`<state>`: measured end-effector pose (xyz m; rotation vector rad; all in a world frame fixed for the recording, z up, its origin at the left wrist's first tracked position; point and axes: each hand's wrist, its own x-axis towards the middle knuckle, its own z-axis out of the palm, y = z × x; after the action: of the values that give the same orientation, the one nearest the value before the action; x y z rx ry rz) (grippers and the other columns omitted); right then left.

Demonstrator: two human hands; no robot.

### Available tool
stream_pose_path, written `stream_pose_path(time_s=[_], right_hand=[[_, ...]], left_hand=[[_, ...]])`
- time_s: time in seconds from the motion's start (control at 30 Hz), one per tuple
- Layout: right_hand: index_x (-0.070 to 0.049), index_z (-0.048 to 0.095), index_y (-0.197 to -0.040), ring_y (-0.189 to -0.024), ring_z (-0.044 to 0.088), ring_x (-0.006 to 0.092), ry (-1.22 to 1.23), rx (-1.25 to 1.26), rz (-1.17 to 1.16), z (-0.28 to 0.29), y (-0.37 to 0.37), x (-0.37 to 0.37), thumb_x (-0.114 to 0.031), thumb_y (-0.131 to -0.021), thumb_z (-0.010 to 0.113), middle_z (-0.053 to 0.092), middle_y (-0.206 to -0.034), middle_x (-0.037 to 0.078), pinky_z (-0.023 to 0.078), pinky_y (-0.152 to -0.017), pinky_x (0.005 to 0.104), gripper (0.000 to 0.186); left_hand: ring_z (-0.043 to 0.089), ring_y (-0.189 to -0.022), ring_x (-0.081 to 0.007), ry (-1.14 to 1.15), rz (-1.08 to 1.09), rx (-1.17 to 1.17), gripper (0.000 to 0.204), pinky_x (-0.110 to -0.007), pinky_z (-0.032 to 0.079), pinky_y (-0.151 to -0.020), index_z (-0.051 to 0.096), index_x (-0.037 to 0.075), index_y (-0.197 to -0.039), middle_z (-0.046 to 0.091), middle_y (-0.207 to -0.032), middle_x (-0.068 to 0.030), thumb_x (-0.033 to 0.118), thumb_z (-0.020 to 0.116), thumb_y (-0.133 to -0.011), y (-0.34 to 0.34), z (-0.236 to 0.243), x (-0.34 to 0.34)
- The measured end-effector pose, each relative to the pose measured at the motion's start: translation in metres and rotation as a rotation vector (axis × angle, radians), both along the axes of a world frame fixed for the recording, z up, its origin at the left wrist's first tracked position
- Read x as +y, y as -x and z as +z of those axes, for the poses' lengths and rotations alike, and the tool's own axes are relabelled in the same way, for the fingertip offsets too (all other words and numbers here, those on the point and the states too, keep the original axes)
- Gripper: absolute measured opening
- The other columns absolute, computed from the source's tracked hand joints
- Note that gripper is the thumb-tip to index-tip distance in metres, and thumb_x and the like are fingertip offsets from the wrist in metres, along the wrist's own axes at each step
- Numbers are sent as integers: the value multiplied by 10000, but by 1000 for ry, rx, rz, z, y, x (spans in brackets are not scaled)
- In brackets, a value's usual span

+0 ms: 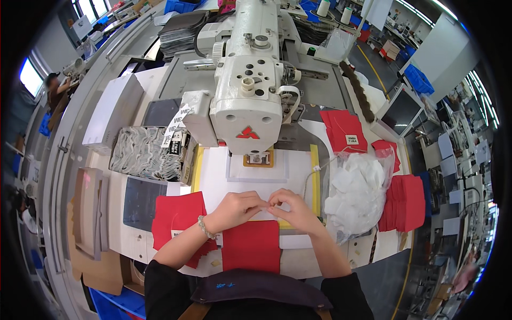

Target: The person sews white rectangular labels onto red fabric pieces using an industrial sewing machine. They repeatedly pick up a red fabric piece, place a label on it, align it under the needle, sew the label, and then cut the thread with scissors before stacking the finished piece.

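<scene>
My left hand (237,209), with a beaded bracelet at the wrist, and my right hand (293,211) meet fingertip to fingertip over the white work plate (217,181). Both are closed in a pinch; whatever sits between the fingers is too small to make out. Just below them, at the table's front edge, lies a red fabric piece (250,248). Ahead of the hands stands the white head of an industrial sewing machine (248,114), with a small brass-coloured clamp frame (258,158) beneath it. My left forearm passes over a pile of red fabric pieces (178,213).
On the left are a box of folded woven labels (146,154), a long white box (113,112) and an open cardboard tray (89,213). To the right sit a clear bag of white pieces (356,194), a red fabric stack (404,204) and labelled red pieces (341,128).
</scene>
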<state>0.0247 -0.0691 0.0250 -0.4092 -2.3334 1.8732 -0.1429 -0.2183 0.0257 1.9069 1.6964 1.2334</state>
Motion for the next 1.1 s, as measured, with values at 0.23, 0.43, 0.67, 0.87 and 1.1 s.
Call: stream_pose_path(time_s=[0.23, 0.43, 0.67, 0.87, 1.1], right_hand=[[-53, 635, -858, -787, 532, 168, -115, 22, -172, 7, 16, -4, -123, -808, 747, 598, -931, 38, 417, -738, 317, 141], [-122, 678, -840, -827, 555, 205, -800, 281, -274, -10, 37, 17, -97, -740, 759, 592, -982, 14, 389, -755, 347, 131], [-188, 736, -967, -1083, 510, 222, -988, 71, -168, -19, 35, 30, -217, -770, 756, 576, -1170, 24, 325, -885, 377, 199], [-228, 701, -1138, -1156, 451, 245, -1076, 9, -136, -23, 24, 25, -362, -827, 701, 510, -1305, 57, 288, -901, 429, 339], [-239, 624, -1263, -1173, 440, 265, -1229, -17, -197, -34, 27, 19, -431, -829, 685, 450, -1395, 92, 294, -887, 441, 479]], left_hand=[[677, -675, -107, 349, 241, -546, 75, -222, 534, -619, 720, 3, -928, 710, -905, -75, -5, 669, -873, 10, 11, 5], [710, -889, -201, 91, 116, -372, 128, -285, 563, -743, 719, 16, -991, 711, -1065, -124, 53, 668, -880, 26, -13, 14], [662, -1018, -270, 178, 22, 70, 249, -354, 540, -876, 682, 62, -1127, 643, -1251, -93, 151, 620, -903, 51, -31, 25], [624, -1107, -288, 24, -20, 262, 276, -397, 508, -952, 665, 81, -1161, 647, -1243, -81, 187, 615, -911, 52, -24, 27], [608, -1120, -271, 175, 144, 382, 299, -405, 491, -962, 646, 77, -1135, 628, -1216, -129, 177, 662, -853, 48, -23, 0]])
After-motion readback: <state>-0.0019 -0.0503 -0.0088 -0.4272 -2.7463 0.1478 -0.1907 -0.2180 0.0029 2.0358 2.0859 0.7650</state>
